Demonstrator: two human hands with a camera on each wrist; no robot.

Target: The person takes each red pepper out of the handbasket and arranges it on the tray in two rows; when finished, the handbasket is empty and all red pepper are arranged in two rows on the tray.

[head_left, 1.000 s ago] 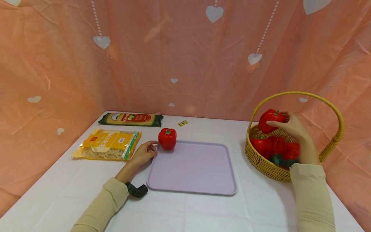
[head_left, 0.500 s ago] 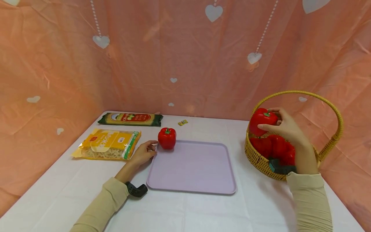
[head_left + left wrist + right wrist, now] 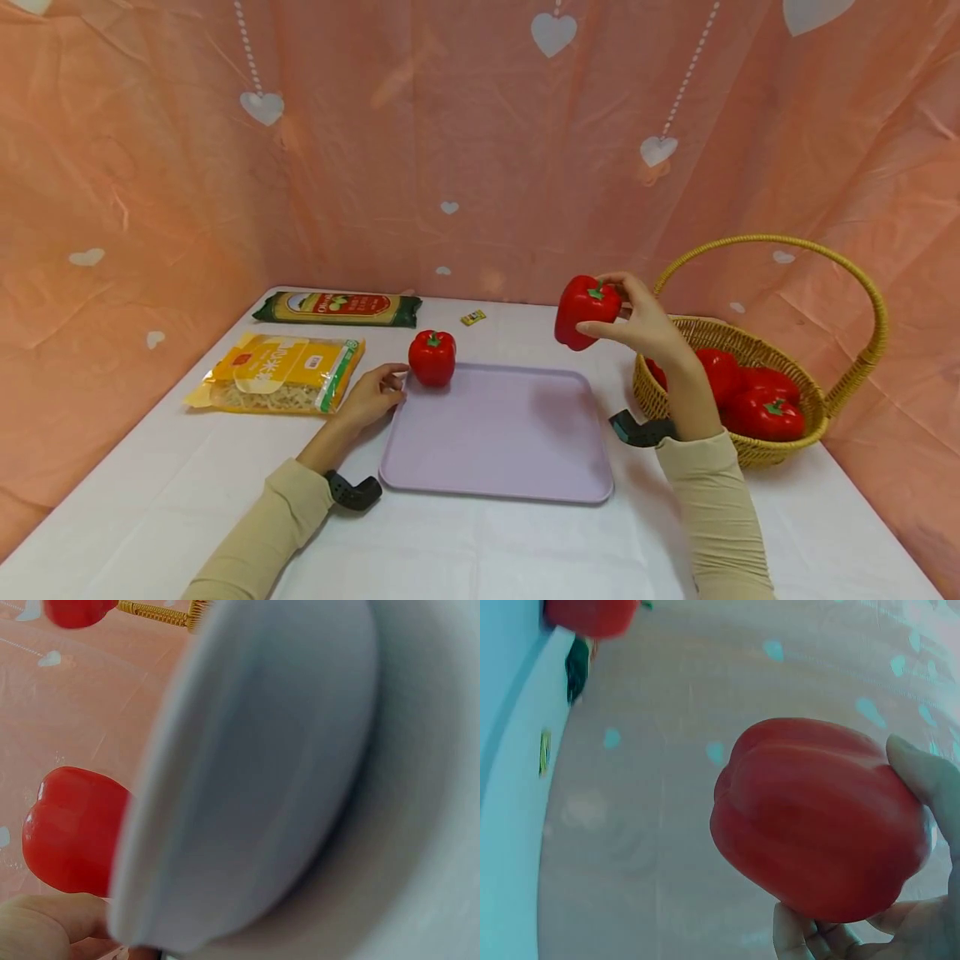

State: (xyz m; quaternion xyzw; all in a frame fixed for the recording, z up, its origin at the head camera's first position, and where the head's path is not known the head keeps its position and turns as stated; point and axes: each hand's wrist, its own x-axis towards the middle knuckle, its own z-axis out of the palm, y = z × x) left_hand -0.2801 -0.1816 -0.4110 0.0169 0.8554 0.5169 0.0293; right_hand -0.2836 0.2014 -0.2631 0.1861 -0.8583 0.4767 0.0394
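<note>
My right hand (image 3: pixel 648 325) grips a red bell pepper (image 3: pixel 587 312) in the air, over the back right corner of a pale purple tray (image 3: pixel 495 433). Thumb and fingers sit on opposite sides of this pepper (image 3: pixel 817 817) in the right wrist view. A second red bell pepper (image 3: pixel 432 358) stands upright at the tray's back left corner. Beside that corner, my left hand (image 3: pixel 367 398) rests on the table, its loosely bent fingertips against the tray's left edge. In the left wrist view the tray (image 3: pixel 255 772) hides part of the left fingers (image 3: pixel 52 922).
At the right stands a wicker basket (image 3: pixel 776 450) with a tall handle (image 3: pixel 877 333), holding several red bell peppers (image 3: pixel 765 414). Left of the tray lie a yellow noodle packet (image 3: pixel 281 375) and a green-ended packet (image 3: pixel 337 308). A tiny yellow sachet (image 3: pixel 473 317) lies behind the tray.
My right hand has carried its bell pepper left, from above the basket to above the tray's back right corner. The left hand and the standing pepper have stayed put.
</note>
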